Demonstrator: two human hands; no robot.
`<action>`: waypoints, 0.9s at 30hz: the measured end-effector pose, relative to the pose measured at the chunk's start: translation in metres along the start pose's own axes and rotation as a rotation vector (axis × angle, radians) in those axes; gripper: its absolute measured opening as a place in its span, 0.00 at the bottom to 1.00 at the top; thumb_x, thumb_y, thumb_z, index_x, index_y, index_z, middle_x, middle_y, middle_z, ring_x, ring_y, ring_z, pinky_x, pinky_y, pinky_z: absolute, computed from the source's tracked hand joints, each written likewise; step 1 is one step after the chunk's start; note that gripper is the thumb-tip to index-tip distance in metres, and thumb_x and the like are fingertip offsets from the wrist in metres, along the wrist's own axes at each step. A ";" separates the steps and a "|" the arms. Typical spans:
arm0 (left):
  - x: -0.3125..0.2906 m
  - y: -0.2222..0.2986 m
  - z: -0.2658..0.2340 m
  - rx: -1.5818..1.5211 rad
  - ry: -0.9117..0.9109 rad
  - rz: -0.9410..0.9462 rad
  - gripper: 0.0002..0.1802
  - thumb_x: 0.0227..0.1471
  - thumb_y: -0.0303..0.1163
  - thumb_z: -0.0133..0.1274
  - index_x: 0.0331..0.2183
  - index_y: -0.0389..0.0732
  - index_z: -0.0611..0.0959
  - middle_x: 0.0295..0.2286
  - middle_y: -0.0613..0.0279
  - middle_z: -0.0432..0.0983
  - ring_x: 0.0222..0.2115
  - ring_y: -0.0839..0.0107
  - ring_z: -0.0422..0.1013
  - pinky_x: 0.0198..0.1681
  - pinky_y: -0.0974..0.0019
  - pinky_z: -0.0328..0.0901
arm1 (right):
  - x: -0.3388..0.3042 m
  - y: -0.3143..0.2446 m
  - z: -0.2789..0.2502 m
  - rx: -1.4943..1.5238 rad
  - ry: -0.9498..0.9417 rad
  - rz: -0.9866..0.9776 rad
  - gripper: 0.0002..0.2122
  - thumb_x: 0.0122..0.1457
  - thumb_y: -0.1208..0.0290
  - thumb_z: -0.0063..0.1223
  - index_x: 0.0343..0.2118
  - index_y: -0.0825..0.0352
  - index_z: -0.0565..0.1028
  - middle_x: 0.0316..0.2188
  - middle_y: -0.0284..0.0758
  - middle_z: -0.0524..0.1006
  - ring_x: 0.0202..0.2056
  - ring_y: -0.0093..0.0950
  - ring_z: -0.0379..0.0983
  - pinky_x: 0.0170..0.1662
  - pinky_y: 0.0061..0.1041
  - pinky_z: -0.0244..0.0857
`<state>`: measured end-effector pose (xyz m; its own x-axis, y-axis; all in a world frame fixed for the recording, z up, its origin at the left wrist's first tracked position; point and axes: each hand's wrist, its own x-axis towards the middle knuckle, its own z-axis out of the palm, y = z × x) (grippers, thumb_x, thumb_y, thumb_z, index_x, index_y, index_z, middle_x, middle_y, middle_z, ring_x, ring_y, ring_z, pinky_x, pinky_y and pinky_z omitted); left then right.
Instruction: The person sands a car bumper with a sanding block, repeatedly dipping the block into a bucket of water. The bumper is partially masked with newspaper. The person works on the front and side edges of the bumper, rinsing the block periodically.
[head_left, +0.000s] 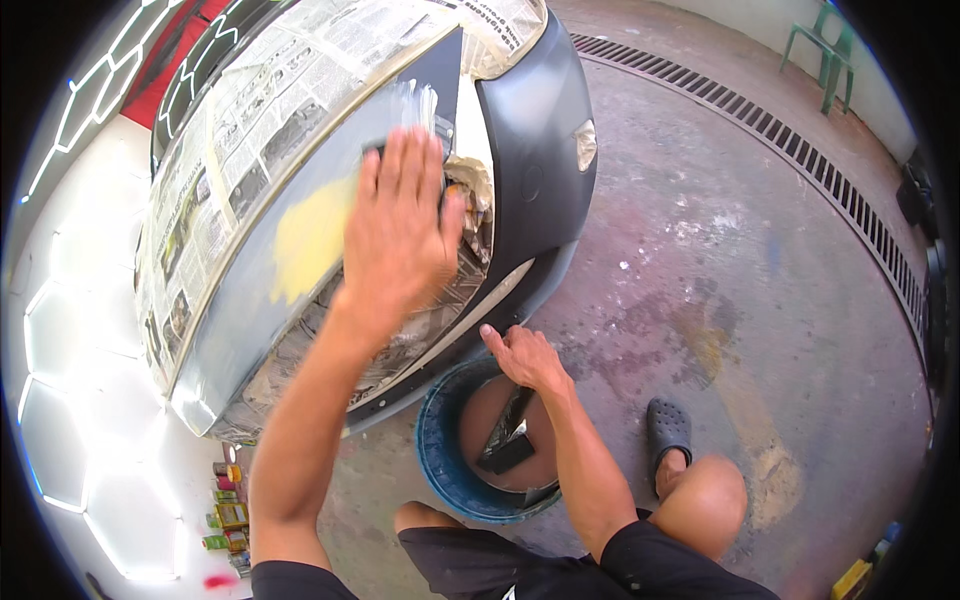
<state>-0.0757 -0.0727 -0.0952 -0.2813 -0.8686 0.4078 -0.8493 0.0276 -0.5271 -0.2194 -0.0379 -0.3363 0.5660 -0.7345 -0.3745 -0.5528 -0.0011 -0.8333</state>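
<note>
My left hand (pixel 400 230) lies with its fingers stretched over a dark sanding block (pixel 374 148), pressing it on a grey car panel (pixel 240 290). The block is mostly hidden under the palm and fingers. White wet streaks show just beyond the fingertips, and a yellow filler patch (pixel 315 240) lies left of the wrist. My right hand (pixel 527 357) hovers over the far rim of a blue bucket (pixel 440 470), thumb out, other fingers loosely bent, nothing seen in it. Murky brown water fills the bucket, with a black block (pixel 506 455) and a dark strip in it.
Newspaper masking (pixel 270 110) covers the car's upper part. A dark grey bumper (pixel 535 150) curves around the panel's right end. A drain grate (pixel 780 130) crosses the floor near a green chair (pixel 825 55). Several small cans (pixel 232 515) stand at lower left.
</note>
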 end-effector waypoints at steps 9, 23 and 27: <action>0.032 0.001 0.005 0.067 -0.011 -0.078 0.38 0.75 0.49 0.38 0.71 0.30 0.66 0.72 0.41 0.60 0.75 0.49 0.53 0.78 0.43 0.44 | 0.012 0.000 0.011 0.010 0.029 -0.037 0.45 0.71 0.27 0.33 0.40 0.76 0.82 0.46 0.61 0.82 0.54 0.61 0.75 0.60 0.56 0.66; 0.041 -0.013 0.001 0.104 -0.052 -0.061 0.40 0.75 0.52 0.39 0.72 0.30 0.65 0.73 0.42 0.58 0.76 0.50 0.50 0.78 0.47 0.43 | 0.003 -0.008 0.010 -0.010 -0.004 -0.052 0.45 0.71 0.28 0.35 0.46 0.79 0.82 0.51 0.60 0.81 0.57 0.59 0.75 0.62 0.55 0.67; 0.065 -0.031 0.011 0.127 -0.086 -0.047 0.39 0.75 0.51 0.38 0.71 0.30 0.66 0.72 0.42 0.59 0.76 0.50 0.51 0.78 0.47 0.43 | 0.002 -0.011 0.017 0.028 -0.060 -0.037 0.45 0.72 0.28 0.34 0.48 0.79 0.81 0.52 0.60 0.81 0.57 0.59 0.74 0.63 0.54 0.67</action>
<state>-0.0626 -0.1357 -0.0602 -0.1991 -0.9067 0.3717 -0.7960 -0.0716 -0.6011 -0.2018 -0.0278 -0.3348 0.6219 -0.6923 -0.3660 -0.5136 -0.0077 -0.8580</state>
